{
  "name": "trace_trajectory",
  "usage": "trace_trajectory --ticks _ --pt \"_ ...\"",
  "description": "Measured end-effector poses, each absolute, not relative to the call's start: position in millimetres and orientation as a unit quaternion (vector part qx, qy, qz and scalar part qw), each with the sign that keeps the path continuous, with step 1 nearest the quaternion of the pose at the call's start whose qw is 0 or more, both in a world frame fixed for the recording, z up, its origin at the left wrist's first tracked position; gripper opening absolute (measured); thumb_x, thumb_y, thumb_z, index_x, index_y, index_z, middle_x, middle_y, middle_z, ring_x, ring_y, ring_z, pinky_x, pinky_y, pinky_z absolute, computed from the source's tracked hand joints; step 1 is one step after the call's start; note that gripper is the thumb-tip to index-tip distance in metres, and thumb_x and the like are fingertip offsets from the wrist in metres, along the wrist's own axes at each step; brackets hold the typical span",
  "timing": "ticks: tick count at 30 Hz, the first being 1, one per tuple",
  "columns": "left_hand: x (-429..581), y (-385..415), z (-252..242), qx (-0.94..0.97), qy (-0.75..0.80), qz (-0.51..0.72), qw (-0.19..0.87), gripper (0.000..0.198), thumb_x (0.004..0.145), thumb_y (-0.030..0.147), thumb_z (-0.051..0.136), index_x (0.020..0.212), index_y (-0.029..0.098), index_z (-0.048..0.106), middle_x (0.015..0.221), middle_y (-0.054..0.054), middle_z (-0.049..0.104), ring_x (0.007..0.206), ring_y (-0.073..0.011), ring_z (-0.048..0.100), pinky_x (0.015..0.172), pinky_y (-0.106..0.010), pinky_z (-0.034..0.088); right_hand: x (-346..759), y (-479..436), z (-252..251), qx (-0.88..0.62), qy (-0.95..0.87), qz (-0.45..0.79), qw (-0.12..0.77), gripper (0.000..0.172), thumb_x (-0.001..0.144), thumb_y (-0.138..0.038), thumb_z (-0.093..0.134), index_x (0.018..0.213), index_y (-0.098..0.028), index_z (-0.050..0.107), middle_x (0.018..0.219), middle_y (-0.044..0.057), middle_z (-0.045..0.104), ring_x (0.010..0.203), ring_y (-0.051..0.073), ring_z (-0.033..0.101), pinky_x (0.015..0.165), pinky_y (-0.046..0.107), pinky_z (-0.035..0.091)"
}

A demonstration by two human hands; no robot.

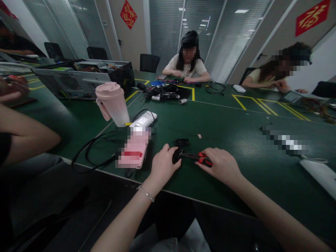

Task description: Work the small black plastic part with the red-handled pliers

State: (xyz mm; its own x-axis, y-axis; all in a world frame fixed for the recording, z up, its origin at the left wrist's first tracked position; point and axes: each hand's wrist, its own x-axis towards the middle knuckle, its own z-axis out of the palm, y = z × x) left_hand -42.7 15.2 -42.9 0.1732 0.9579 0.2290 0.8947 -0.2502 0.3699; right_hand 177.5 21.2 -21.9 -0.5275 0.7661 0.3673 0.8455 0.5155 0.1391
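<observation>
My left hand (164, 162) is closed around a small black part (176, 155) near the front edge of the green table (223, 122). My right hand (222, 164) grips red-handled pliers (201, 158), and their jaws reach left to the black part. A second small black piece (182, 141) lies on the table just behind my hands. A tiny pale scrap (199, 136) sits a little farther back.
A pink lidded cup (112, 103), a white power bank (144, 120) and a looping black cable (91, 152) lie to my left. An open computer case (78, 78) stands far left. A person's arm (23, 136) rests at left; two people sit across. Tools (162, 92) lie mid-table.
</observation>
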Motion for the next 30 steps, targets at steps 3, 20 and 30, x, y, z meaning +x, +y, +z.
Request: trace_trajectory --ticks 3,20,30 --pt "-42.7 15.1 -42.5 0.761 0.61 0.207 0.076 0.04 0.077 0.038 0.056 0.114 0.025 0.052 0.094 -0.002 0.049 0.074 -0.015 0.056 0.062 -0.025 0.044 178.2 21.4 -22.7 -0.466 -0.863 -0.149 0.128 0.038 0.079 -0.052 0.046 0.083 -0.016 0.057 0.077 0.007 0.061 0.067 0.016 0.053 0.061 0.027 0.035" --pt "-42.4 14.1 -36.9 0.759 0.612 0.2 0.094 0.039 0.078 0.037 0.055 0.115 0.025 0.052 0.094 -0.002 0.049 0.074 -0.0151 0.057 0.063 -0.025 0.045 176.5 19.9 -18.9 -0.453 -0.865 -0.174 0.129 0.036 0.08 -0.05 0.046 0.081 -0.016 0.058 0.078 0.008 0.062 0.068 0.017 0.053 0.062 0.028 0.035" --pt "-41.9 14.0 -38.0 0.759 0.613 0.2 0.09 0.039 0.077 0.037 0.056 0.115 0.025 0.052 0.094 -0.002 0.049 0.076 -0.0152 0.056 0.063 -0.024 0.044 177.2 20.1 -22.1 -0.481 -0.856 -0.149 0.119 0.041 0.079 -0.054 0.045 0.083 -0.016 0.058 0.07 0.006 0.06 0.062 0.016 0.052 0.058 0.027 0.035"
